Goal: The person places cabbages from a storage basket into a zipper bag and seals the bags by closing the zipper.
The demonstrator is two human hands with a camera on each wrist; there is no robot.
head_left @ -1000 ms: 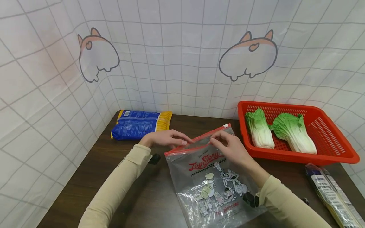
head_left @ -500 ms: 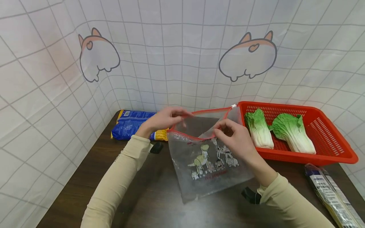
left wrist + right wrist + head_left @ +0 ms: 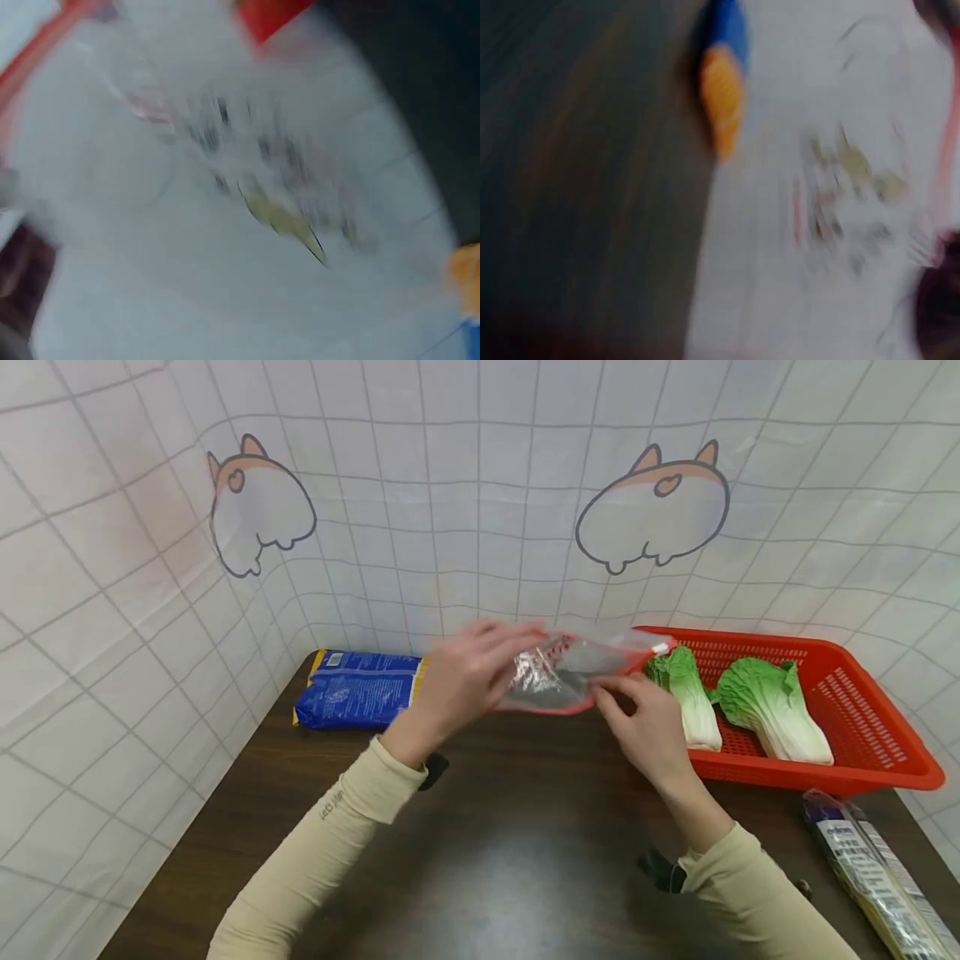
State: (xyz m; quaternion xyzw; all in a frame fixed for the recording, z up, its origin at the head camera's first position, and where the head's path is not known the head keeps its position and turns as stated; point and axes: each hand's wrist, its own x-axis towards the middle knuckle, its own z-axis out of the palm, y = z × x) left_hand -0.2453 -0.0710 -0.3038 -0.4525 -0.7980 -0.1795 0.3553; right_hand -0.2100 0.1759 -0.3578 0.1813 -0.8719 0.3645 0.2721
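Note:
A clear zip bag (image 3: 558,677) with a red rim and cartoon print is held up above the table, its mouth tilted toward me. My left hand (image 3: 461,681), blurred, grips its left end, fingers along the upper rim and thumb below. At the right part of the lower rim, my right hand (image 3: 648,731) pinches the edge between thumb and fingers. A white slider (image 3: 661,648) sits at the bag's right corner, overlapping the red basket in the head view. The bag's printed side (image 3: 277,214) faces the left wrist camera, blurred.
A red basket (image 3: 795,777) with two bok choy heads (image 3: 772,710) stands at right. Behind my left hand lies a blue and yellow packet (image 3: 360,689). A long clear-wrapped packet (image 3: 877,868) lies at the front right of the dark table (image 3: 495,877).
The bag has risen off the table and swung up and away, so its body no longer hangs toward me. My left hand has moved up and right, and now grips the bag's left end.

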